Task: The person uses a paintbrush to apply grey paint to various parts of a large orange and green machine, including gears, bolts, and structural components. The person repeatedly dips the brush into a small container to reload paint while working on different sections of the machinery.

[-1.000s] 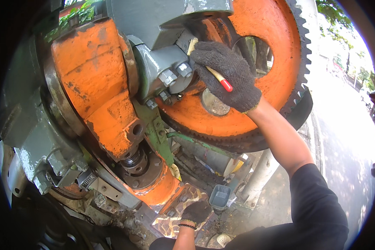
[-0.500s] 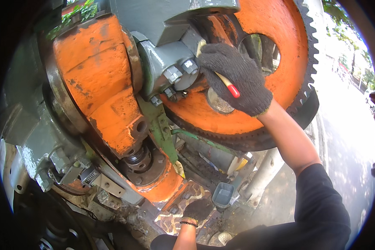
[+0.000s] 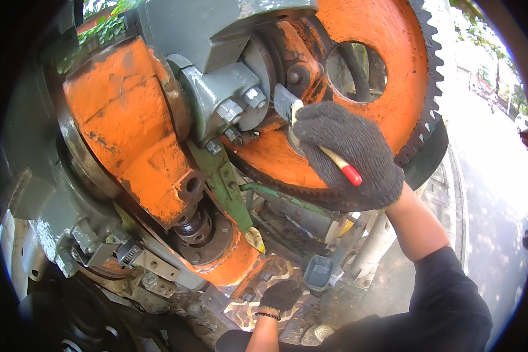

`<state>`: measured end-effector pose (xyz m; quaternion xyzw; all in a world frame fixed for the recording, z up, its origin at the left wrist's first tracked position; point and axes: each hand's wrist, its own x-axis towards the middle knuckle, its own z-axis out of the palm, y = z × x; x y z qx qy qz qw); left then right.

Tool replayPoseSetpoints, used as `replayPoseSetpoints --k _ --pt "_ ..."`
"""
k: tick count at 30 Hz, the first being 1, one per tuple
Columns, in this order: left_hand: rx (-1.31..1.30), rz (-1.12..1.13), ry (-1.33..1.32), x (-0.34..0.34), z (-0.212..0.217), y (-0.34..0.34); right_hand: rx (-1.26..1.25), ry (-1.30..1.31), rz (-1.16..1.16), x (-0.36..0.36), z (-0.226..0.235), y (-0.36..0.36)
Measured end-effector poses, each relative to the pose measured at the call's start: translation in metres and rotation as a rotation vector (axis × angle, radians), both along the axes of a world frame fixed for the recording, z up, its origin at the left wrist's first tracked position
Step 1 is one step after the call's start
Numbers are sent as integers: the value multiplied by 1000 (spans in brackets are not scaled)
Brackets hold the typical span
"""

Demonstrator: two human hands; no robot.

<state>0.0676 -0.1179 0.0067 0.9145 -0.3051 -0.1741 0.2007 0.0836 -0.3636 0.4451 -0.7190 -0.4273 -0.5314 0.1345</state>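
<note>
My right hand (image 3: 349, 149), in a dark knit glove, is closed round a paintbrush (image 3: 341, 165) with a pale wooden handle and red end. Its grey-coated bristles point up and left, beside the round end of a grey-painted bearing housing (image 3: 211, 97) with several bolts. Behind the brush and hand is a large orange gear wheel (image 3: 408, 64) with dark teeth and round openings. Lower down, my left hand (image 3: 280, 295), also gloved, lies on a brown-and-cream patterned surface (image 3: 240, 312) with its fingers out, holding nothing that I can see.
A worn orange machine arm (image 3: 120, 111) leads down to a threaded screw (image 3: 190, 226) and orange collar. A small grey tub (image 3: 318, 273) stands right of my left hand. Green bars (image 3: 223, 182) cross below the gear. A sunlit road (image 3: 493, 193) lies at the right.
My right hand has moved down and slightly right with the paintbrush, drawing away from the grey housing; the bristles now show. My left hand stays in its place.
</note>
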Motion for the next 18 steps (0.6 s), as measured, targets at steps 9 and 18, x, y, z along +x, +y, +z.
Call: replayPoseSetpoints --k 9,18 --pt "271 6 156 -20 -5 31 173 -200 31 40 24 0" --pt "268 36 226 -40 -35 57 190 -178 185 64 36 11"
